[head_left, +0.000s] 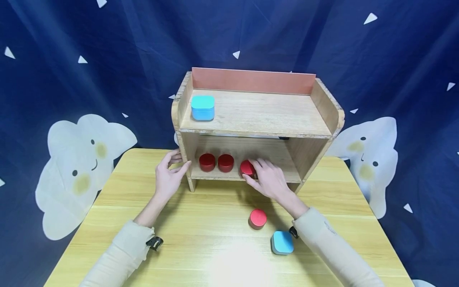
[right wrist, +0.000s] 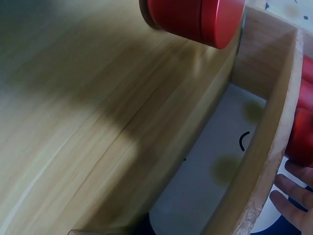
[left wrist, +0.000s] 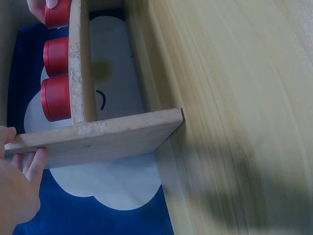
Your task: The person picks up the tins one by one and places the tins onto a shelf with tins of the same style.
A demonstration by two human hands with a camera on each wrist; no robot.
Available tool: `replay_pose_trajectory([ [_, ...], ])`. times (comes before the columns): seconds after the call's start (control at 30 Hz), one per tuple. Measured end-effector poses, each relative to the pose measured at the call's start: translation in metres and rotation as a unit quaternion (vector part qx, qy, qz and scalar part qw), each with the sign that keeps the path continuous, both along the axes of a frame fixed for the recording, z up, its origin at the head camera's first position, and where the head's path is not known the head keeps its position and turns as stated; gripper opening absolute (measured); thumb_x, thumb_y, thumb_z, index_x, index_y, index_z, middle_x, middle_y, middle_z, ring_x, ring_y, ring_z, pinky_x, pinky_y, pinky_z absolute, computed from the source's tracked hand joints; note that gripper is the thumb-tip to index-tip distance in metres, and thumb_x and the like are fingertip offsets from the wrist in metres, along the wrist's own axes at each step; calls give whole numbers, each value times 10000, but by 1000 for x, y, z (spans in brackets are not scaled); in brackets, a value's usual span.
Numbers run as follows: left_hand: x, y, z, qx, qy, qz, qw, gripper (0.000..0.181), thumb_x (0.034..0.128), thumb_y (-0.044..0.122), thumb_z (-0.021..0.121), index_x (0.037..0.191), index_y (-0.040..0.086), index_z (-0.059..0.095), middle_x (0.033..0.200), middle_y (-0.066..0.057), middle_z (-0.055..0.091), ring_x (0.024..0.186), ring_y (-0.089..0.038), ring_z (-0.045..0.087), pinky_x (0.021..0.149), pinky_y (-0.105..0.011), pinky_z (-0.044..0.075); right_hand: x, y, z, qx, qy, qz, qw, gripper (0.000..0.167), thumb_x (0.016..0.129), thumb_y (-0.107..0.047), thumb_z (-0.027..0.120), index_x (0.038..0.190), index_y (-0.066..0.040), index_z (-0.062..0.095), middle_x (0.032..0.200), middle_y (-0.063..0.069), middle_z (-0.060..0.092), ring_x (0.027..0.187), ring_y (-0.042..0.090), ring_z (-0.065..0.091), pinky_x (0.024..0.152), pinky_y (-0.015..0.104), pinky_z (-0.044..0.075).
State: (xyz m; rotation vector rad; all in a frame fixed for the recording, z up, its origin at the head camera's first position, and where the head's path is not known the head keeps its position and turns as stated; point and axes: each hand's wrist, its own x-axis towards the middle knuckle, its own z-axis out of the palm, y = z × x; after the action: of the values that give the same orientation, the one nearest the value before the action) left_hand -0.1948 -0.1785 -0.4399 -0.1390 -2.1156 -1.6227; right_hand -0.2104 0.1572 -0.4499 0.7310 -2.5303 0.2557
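A small wooden shelf (head_left: 251,135) with two levels stands on the table. My left hand (head_left: 168,175) grips its left side panel (left wrist: 98,142), thumb on one face and fingers on the other in the left wrist view. On the lower level, my right hand (head_left: 267,179) holds a round red tin (head_left: 247,168) between thumb and fingers near the front edge. Two more red tins, the left one (head_left: 207,162) and the middle one (head_left: 226,163), stand to its left. In the right wrist view the right hand's fingers (right wrist: 293,193) are beside the held tin (right wrist: 301,139).
A blue rounded-square tin (head_left: 203,108) sits at the left of the top level. On the table in front of the shelf are another red tin (head_left: 257,219) and a blue tin (head_left: 282,242), close to the right forearm. A dark blue curtain (head_left: 229,36) hangs behind.
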Motion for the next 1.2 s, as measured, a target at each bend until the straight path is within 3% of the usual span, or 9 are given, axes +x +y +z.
replay_pose_trajectory([
  [0.33,-1,0,-1,3,33,34,10000,417,911,47,814,1302,0,678,1168,-231,729,968,37,651,793,-116,625,-9,-6,-4,197,9,-71,9998,543,973,-535,642,1293,-99,693,1162,114,728,1058,321,718,738,459,661],
  [0.83,0,0,0,-46,21,75,10000,412,911,43,813,1297,-7,678,1167,-237,732,966,40,644,781,-105,620,-19,-10,-2,251,-250,-91,9993,548,986,-542,609,1293,-96,693,1172,107,721,1100,320,702,783,455,663],
  [1.2,0,1,1,-40,25,44,10000,412,912,39,811,1299,-5,678,1170,-235,731,970,26,646,782,-97,615,-20,-7,0,225,-241,-102,9994,592,978,-581,622,1318,-99,678,1166,112,718,1079,319,705,726,447,662],
])
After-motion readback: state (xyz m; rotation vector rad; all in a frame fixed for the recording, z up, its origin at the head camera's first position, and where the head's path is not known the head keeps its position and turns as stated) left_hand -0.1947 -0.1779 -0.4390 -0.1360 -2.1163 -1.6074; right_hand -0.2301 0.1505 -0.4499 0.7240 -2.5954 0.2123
